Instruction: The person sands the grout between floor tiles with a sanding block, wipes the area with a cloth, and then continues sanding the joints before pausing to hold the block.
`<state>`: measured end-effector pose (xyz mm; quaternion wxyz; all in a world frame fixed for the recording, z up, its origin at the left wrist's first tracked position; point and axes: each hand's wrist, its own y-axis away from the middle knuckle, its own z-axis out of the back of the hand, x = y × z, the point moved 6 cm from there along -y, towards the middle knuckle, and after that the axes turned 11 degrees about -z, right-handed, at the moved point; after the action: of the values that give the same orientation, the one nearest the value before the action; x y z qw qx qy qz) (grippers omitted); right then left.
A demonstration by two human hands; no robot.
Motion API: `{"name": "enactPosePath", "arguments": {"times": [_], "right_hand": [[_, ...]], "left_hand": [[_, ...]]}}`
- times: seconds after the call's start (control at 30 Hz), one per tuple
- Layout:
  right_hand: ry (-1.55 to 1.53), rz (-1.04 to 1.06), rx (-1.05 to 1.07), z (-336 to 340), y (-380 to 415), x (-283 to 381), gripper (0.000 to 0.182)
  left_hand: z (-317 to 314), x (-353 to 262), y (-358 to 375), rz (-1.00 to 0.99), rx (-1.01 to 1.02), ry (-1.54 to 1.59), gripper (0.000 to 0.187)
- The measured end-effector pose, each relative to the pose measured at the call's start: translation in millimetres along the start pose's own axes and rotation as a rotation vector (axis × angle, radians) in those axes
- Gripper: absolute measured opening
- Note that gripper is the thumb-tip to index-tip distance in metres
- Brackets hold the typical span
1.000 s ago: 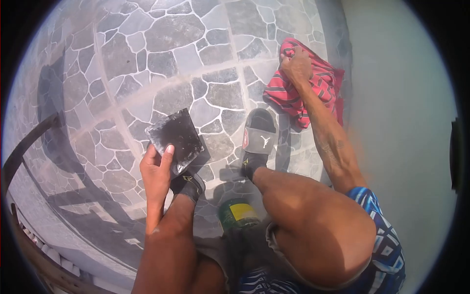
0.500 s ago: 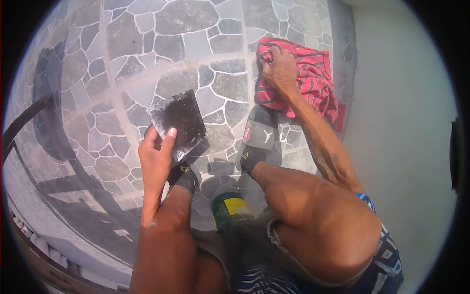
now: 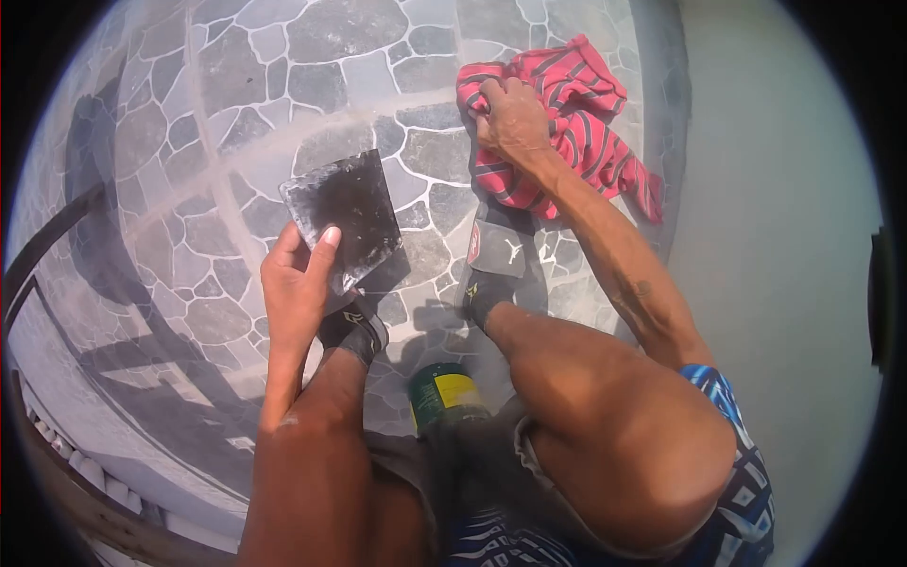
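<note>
My left hand [image 3: 300, 269] holds a dark, flat square plate [image 3: 351, 210] by its lower left side, thumb on its upper face. Whitish smears mark the plate's edges. At the upper right, my right hand [image 3: 515, 118] grips a bunched red cloth with dark stripes [image 3: 590, 142], its fingers curled into the fabric. The cloth lies crumpled on the stone-patterned floor [image 3: 345, 38], just beyond my right foot in its grey sandal [image 3: 498, 250].
A green container with a yellow label [image 3: 449, 392] stands between my legs. A pale wall [image 3: 765, 236] runs along the right side. At the left, a dark curved rail [image 3: 52, 231] rises beside a white ledge [image 3: 142, 435]. Shadows cross the floor.
My right hand has moved left and slightly up with the cloth, whose folds have shifted and spread. My left hand and the plate have moved slightly.
</note>
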<state>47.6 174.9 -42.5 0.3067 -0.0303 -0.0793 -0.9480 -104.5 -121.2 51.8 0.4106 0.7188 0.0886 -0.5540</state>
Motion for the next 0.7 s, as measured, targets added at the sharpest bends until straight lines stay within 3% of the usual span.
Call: {"name": "enactPosePath", "arguments": {"times": [0.07,0.13,0.23,0.3,0.37,0.4,0.47,0.53,0.6,0.67,0.7], "right_hand": [[-0.078,-0.005,-0.118,7.5,-14.4,-55.0,0.034],[-0.112,-0.473,0.068,14.3,-29.8,-147.5,0.036],[0.05,-0.51,0.136,11.4,-41.4,-186.0,0.036],[0.052,-0.219,-0.011,9.7,-27.4,-87.2,0.033],[0.027,0.005,0.016,-7.3,-1.2,12.8,0.033],[0.04,0.092,0.057,-10.9,6.6,38.4,0.034],[-0.158,0.175,-0.019,-2.5,2.5,11.0,0.039],[-0.098,-0.125,-0.043,1.2,-17.6,-65.5,0.046],[-0.094,-0.522,0.069,-1.6,-24.1,-167.4,0.052],[-0.106,-0.743,0.249,4.8,1.3,-245.7,0.055],[-0.079,-0.745,0.228,8.4,20.5,-256.3,0.055]], "left_hand": [[0.0,-7.4,-0.1,-0.131,0.011,-0.089,0.026],[7.2,-6.1,12.5,-0.112,-0.013,-0.078,0.026],[10.0,10.6,21.2,-0.083,-0.025,-0.085,0.025],[9.2,16.8,18.2,-0.082,-0.031,-0.096,0.024],[2.0,12.8,7.4,-0.089,0.008,-0.118,0.023],[1.7,10.1,8.8,-0.087,0.017,-0.151,0.022],[-0.5,4.9,-0.8,-0.121,0.028,-0.208,0.021],[-0.2,-4.0,7.1,-0.116,-0.004,-0.141,0.022],[9.7,0.2,12.7,-0.152,-0.018,-0.141,0.022],[13.7,12.9,18.6,-0.12,-0.034,-0.15,0.024],[15.4,18.4,20.0,-0.101,-0.051,-0.15,0.025]]}}
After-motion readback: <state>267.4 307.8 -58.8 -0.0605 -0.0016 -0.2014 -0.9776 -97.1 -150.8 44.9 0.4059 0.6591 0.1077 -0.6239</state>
